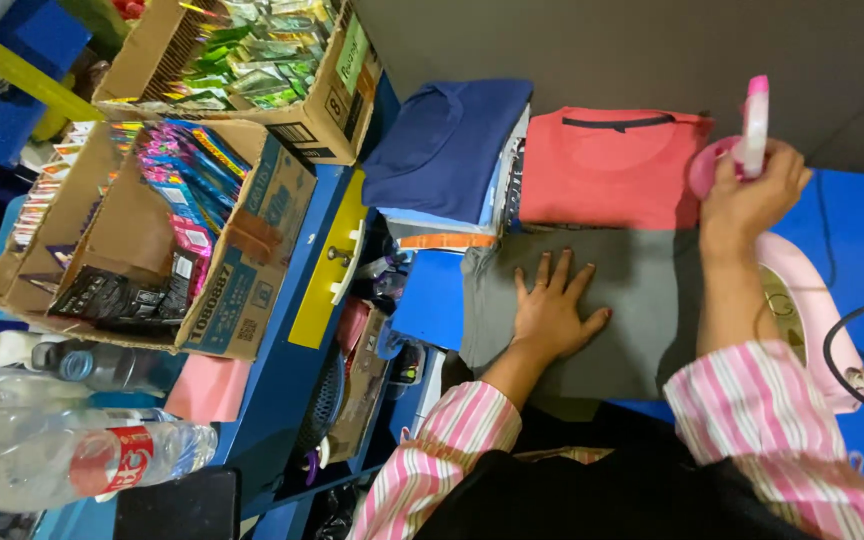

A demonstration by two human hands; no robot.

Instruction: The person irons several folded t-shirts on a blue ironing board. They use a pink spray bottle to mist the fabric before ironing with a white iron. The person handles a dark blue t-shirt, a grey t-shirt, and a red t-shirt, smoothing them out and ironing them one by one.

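Nearest the lens: pink-and-white striped sleeves [752,400] over a dark lap, cut off by the lower edge. Left hand [552,310] pressed flat on the grey garment [632,300], fingers [544,272] spread wide, holding nothing. Right hand [747,195] closed around a pink-capped spray bottle [755,125], its lower part hidden inside the grip. Grey garment laid out on the blue board [852,230], near edge lost behind the arms. Just beyond it, touching its far edge, a folded red shirt [612,170]; beside that a folded navy shirt [447,145] atop a small stack, lower layers hard to make out. Pink iron [802,310] partly masked by the right forearm, dark cord [842,345] looping off the right. Further left, open cardboard boxes [242,270] of colourful packets, clear plastic bottles [72,450] lying on their sides. Plain grey wall [602,50] behind.
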